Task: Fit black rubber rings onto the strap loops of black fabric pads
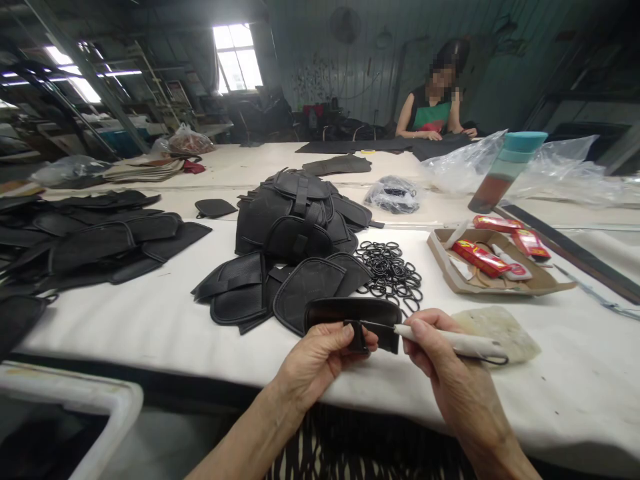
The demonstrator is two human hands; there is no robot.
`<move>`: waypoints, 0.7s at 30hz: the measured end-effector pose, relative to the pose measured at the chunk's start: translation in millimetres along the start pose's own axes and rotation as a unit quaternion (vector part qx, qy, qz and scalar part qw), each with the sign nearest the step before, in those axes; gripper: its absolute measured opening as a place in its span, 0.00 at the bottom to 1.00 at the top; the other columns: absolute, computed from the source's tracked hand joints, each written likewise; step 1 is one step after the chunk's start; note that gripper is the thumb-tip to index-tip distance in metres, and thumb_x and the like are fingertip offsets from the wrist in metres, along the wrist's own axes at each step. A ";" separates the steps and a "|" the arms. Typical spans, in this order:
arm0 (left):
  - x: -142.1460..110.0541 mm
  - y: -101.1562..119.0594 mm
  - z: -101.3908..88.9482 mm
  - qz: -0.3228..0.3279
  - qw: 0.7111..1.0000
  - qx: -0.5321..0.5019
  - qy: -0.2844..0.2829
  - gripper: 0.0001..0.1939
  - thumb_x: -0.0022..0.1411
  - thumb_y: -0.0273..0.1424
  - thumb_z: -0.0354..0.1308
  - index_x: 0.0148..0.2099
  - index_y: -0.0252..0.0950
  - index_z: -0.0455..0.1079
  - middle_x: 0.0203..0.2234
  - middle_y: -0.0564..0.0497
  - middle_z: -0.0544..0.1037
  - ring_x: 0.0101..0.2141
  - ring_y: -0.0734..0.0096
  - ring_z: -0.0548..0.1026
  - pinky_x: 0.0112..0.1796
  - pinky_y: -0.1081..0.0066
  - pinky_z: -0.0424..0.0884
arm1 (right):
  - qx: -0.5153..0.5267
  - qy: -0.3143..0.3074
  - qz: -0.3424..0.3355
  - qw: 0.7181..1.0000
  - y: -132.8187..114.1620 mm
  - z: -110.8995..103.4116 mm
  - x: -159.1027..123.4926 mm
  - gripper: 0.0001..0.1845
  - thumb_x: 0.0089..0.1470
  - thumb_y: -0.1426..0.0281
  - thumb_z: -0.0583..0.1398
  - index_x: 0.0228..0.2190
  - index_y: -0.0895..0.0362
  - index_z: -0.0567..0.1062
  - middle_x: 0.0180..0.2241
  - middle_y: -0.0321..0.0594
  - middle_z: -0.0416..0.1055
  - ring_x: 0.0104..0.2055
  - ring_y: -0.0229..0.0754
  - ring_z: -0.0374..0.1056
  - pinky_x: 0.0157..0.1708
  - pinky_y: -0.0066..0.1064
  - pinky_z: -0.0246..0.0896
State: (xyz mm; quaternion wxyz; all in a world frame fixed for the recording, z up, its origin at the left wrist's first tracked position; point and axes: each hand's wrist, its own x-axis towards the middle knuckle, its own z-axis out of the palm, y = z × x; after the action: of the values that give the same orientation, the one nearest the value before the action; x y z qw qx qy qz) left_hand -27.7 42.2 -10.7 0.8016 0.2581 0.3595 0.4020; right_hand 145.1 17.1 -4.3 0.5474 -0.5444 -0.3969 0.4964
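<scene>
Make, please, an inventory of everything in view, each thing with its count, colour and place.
Table: at least one, white, in front
Flat pieces: many, black, heaped mid-table and at left
Rings: many, black, right of the middle heap
Box: one, brown, table's right side
Packets: at least three, red, in the box
Small bottle: one, white, in the box
Drink bottle: one, blue-lidded, behind the box
Slab: one, yellowish, beside the right hand
Strip: one, black, far right
Plastic bags: several, clear, far side
Sheets: one stack, beige, far left
Bin: one, white, lower left
Windows: at least two, bright, back left
Other person: one, dark-and-green top, far side
Background: too dim to count fully
Held piece: one, black, left hand
Tool: one, white-handled, right hand
Left hand: one, bare, front centre
Right hand: one, bare, front right
</scene>
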 end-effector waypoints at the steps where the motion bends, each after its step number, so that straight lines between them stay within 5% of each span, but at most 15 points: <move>1: -0.1 0.1 0.2 0.001 1.000 0.000 0.000 0.09 0.52 0.30 0.63 0.32 0.26 0.78 0.30 0.41 0.79 0.33 0.66 0.75 0.43 0.67 0.67 | -0.002 0.002 -0.001 1.000 0.0 0.8 0.3 0.14 0.48 0.57 0.61 0.25 0.55 0.70 0.21 0.34 0.65 0.23 0.36 0.57 0.21 0.26 0.52; 14: -2.2 -5.0 9.7 0.050 0.998 0.009 0.044 0.10 0.53 0.31 0.61 0.30 0.28 0.78 0.27 0.43 0.80 0.31 0.68 0.74 0.41 0.69 0.66 | -0.102 -0.060 -0.055 0.991 3.4 2.7 0.4 0.13 0.52 0.59 0.58 0.24 0.56 0.70 0.21 0.33 0.65 0.24 0.36 0.58 0.23 0.26 0.51; 21: -2.1 -13.7 19.4 0.096 0.988 0.005 0.124 0.10 0.52 0.31 0.60 0.24 0.30 0.76 0.20 0.47 0.77 0.26 0.70 0.73 0.35 0.72 0.66 | -0.235 -0.172 -0.177 0.940 -9.1 -9.6 4.2 0.04 0.51 0.67 0.58 0.26 0.53 0.71 0.26 0.34 0.68 0.27 0.38 0.63 0.26 0.26 0.58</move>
State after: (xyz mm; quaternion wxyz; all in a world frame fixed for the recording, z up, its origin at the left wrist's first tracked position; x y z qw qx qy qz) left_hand -7.2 30.6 -7.7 0.7074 0.2436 0.4312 0.5043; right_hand 156.2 20.0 3.4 0.4065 -0.4848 -0.6801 0.3704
